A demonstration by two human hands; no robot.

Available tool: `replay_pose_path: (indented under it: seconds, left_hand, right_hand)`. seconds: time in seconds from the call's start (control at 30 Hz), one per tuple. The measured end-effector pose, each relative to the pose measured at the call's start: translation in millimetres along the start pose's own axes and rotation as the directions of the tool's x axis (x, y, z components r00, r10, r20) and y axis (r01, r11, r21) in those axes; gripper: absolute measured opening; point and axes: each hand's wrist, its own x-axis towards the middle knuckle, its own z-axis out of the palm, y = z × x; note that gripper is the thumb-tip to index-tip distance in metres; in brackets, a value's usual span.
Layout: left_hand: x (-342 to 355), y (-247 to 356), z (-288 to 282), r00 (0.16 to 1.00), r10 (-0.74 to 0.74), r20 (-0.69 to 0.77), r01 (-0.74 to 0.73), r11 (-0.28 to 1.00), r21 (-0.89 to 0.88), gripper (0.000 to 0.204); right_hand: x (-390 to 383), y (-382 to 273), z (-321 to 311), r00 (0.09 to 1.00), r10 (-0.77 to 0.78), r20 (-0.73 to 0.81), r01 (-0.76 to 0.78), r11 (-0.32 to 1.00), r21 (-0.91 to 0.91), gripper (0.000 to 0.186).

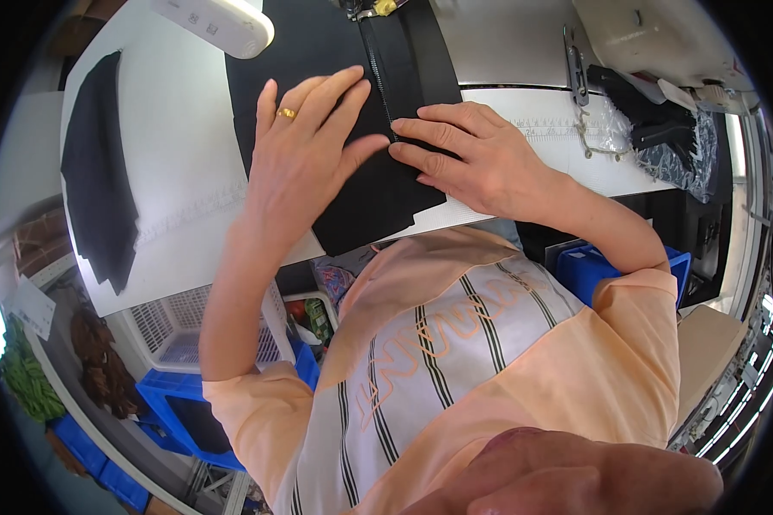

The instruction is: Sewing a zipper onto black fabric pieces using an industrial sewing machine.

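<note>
Head view shows a large panel of matte black cloth (365,196) spread flat on a white worktop (185,146), its lower edge stepped at the right-hand corner. Along it runs a narrow black zip with greyish teeth (374,69), slightly aslant, and the cloth extends to both sides of this zip. At the zip's upper end sits a small metal machine part with a yellow piece (378,9).

The person's hands are apart, though the left thumb comes near the right fingertips. The left hand (302,159), wearing a gold ring (286,112), lies palm down with fingers spread on the cloth to the left of the zip. The right hand (489,163) reaches in from the right of the zip, its foremost fingertips at the zip's lower stretch; whether they pinch it, I cannot tell. Well left of the zip lies a separate long black cloth piece (100,176).
</note>
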Motion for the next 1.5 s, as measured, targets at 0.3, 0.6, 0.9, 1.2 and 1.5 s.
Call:
replay_pose_path:
  seconds: [0.3, 0.6, 0.9, 1.2, 1.5]
  left_hand:
    - [-3, -9, 19, 0.997, -0.064, 0.033, 0.060, 0.992, 0.110, 0.045]
    - [6, -23, 10, 0.999, -0.029, 0.032, 0.030, 0.998, -0.054, 0.041]
    - [11, -28, 11, 1.000, -0.016, 0.012, 0.017, 0.999, -0.044, 0.040]
    - [14, -31, 12, 0.998, -0.031, 0.050, 0.035, 0.996, -0.081, 0.042]
    - [32, -46, 19, 0.995, 0.049, -0.091, -0.051, 0.999, -0.012, 0.039]
  right_hand:
    - [1, 0, -3, 1.000, 0.005, -0.012, -0.005, 1.000, -0.011, 0.039]
    - [4, 6, -5, 0.999, -0.005, 0.037, 0.004, 1.000, 0.024, 0.040]
    - [10, 12, -4, 0.999, -0.030, 0.015, 0.029, 0.999, 0.028, 0.039]
    - [13, 19, -5, 0.999, -0.044, 0.018, 0.044, 0.998, 0.039, 0.040]
    - [24, 36, -4, 0.999, -0.037, 0.026, 0.037, 0.999, -0.002, 0.039]
